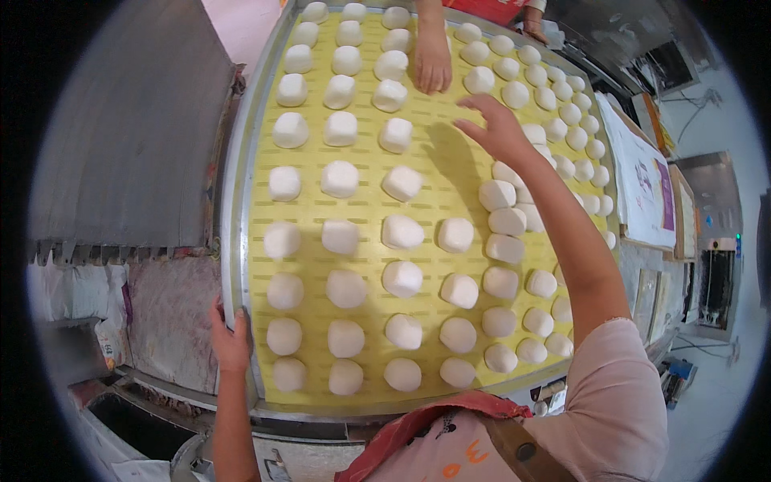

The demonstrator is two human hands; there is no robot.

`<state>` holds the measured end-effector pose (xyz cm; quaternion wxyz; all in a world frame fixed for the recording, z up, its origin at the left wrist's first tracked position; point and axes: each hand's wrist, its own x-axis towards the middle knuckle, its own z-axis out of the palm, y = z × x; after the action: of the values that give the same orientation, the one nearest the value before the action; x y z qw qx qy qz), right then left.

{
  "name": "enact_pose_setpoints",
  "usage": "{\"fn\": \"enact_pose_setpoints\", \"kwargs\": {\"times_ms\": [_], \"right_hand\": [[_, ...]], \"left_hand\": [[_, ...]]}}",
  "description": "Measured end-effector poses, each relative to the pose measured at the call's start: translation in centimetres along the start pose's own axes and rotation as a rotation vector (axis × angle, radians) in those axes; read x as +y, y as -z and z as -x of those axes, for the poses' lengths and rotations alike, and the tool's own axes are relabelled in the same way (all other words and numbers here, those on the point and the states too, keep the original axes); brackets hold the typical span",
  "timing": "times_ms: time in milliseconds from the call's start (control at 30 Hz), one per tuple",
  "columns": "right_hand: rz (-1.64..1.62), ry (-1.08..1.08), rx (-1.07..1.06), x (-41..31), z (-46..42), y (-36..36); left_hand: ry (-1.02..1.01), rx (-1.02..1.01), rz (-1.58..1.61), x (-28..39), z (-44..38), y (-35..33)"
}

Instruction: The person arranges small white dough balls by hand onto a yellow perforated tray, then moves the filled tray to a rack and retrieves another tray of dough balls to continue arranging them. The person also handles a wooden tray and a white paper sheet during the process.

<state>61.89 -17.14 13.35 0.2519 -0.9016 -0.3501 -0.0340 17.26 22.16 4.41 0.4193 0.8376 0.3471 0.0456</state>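
Note:
A yellow perforated sheet (446, 193) in a metal-edged tray carries many white, rounded dough pieces, among them one dough piece (402, 232) near the middle. On the left, they stand apart in rows; at the right of centre several touch one another. My left hand (232, 337) grips the tray's metal rim (232, 265), thumb on top. My right hand (491, 126) hovers over the upper middle of the sheet, fingers apart and holding nothing, casting a shadow. Just beyond it, another person's hand (433, 69) reaches down over the sheet; whether it holds anything cannot be told.
The other person, in a red garment (488, 8), stands at the far side, a second hand (533, 27) near the tray's edge. A large grey metal panel (138, 132) rises at the left. Printed white sacking (638, 172) lies right of the tray.

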Motion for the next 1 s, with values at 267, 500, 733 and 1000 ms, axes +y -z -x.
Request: {"fn": "enact_pose_setpoints", "kwargs": {"times_ms": [267, 500, 733, 1000], "right_hand": [[-0.233, -0.663, 0.036, 2.8, 20.9, 5.5], [-0.194, -0.646, 0.159, -0.3, 23.5, 3.8], [0.263, -0.800, -0.145, -2.7, 14.7, 1.6], [0.403, -0.341, 0.105, -6.0, 13.5, -1.7]], "left_hand": [[-0.044, 0.058, -0.181, -0.7, -0.1, -0.1], [-0.068, 0.045, -0.188, 0.5, -0.3, 0.0], [-0.053, 0.027, -0.204, 0.5, -0.1, 0.1], [-0.038, 0.054, -0.185, 0.4, 0.2, 0.1]]}}
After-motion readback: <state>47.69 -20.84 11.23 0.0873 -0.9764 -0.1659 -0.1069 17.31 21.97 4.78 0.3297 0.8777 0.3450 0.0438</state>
